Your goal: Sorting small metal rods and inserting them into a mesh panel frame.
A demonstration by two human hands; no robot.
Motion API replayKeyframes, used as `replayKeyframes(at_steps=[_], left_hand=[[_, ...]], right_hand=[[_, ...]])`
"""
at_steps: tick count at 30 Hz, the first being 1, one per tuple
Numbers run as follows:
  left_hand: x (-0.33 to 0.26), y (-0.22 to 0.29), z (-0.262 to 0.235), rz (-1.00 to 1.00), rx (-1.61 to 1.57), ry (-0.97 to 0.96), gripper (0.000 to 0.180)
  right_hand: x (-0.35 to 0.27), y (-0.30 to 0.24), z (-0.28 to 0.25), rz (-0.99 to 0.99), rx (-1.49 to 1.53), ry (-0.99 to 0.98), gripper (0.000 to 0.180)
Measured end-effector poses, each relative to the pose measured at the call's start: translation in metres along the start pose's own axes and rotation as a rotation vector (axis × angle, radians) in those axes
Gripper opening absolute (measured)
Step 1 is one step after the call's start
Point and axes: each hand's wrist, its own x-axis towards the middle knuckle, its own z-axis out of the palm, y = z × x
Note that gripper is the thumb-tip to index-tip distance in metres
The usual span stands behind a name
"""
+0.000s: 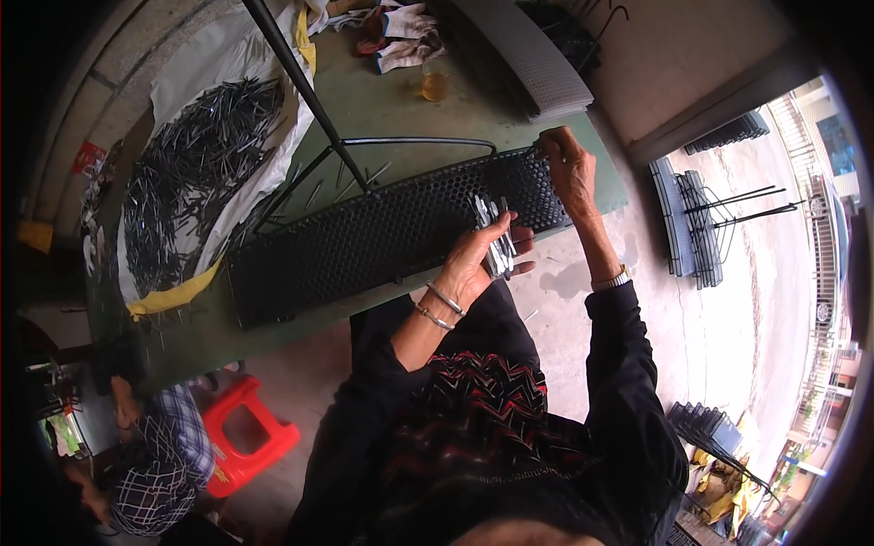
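patterned clothing fills the bottom center; mid-frame, the left hand holds metal strips; the right hand bunches at the mesh panel, grip unclear.

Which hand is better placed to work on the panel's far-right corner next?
Right hand, probably: it's at that corner of the black perforated panel, while the left hand holds a bundle of metal strips.

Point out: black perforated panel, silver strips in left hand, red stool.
Black perforated panel (364, 232): head view, mesh face.
Silver strips (497, 257): head view, bunch below thumb.
Red stool (279, 443): head view, right of opening.
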Motion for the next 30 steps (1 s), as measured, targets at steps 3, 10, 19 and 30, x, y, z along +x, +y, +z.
replayKeyframes(at_steps=[3,10,19,30], left_hand=[[0.006,-0.001,-0.010,-0.001,0.015,-0.026,0.023],[0.013,-0.004,-0.018,0.093,0.095,-0.033,0.022],[0.008,-0.006,-0.008,0.154,0.153,0.058,0.020],[0.006,-0.005,-0.006,0.208,0.184,0.057,0.014]], right_hand=[[0.003,0.006,-0.003,-0.088,-0.054,-0.043,0.010],[0.003,0.015,-0.004,-0.170,-0.016,-0.212,0.011],[0.004,0.009,-0.011,-0.249,-0.203,-0.222,0.012],[-0.026,-0.025,-0.017,0.069,-0.026,-0.416,0.022]])
